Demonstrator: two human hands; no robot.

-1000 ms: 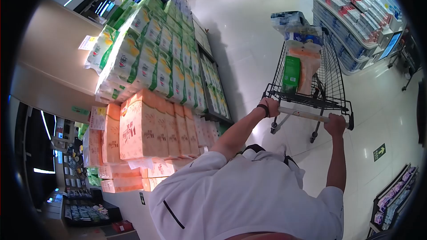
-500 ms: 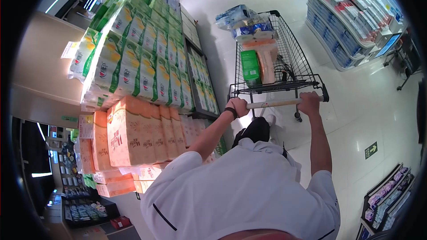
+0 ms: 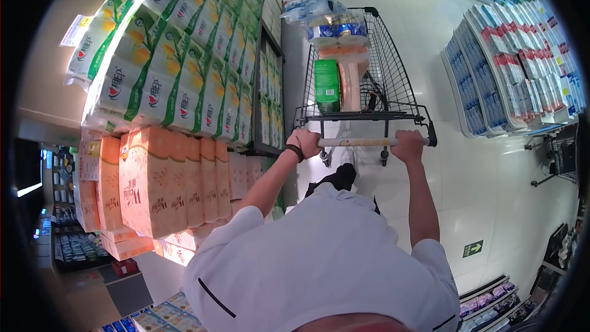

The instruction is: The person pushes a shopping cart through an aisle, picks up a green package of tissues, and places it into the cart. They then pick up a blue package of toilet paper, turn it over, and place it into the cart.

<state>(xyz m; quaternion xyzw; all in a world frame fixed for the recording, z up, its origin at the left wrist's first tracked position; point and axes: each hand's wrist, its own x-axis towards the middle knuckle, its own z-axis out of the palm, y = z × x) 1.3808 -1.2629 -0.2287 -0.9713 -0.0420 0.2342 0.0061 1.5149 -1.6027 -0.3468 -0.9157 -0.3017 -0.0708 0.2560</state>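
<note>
Stack of green-white packs stands left of the cart; box display stands right of it. Orange packs sit near the cart's handle end, on its left. Inside the cart: rolls toward the far end, 1 orange pack, 1 green pack beside it. Cart handle: 2 hands, left hand and right hand, fingers wrapped around opposite ends.
</note>
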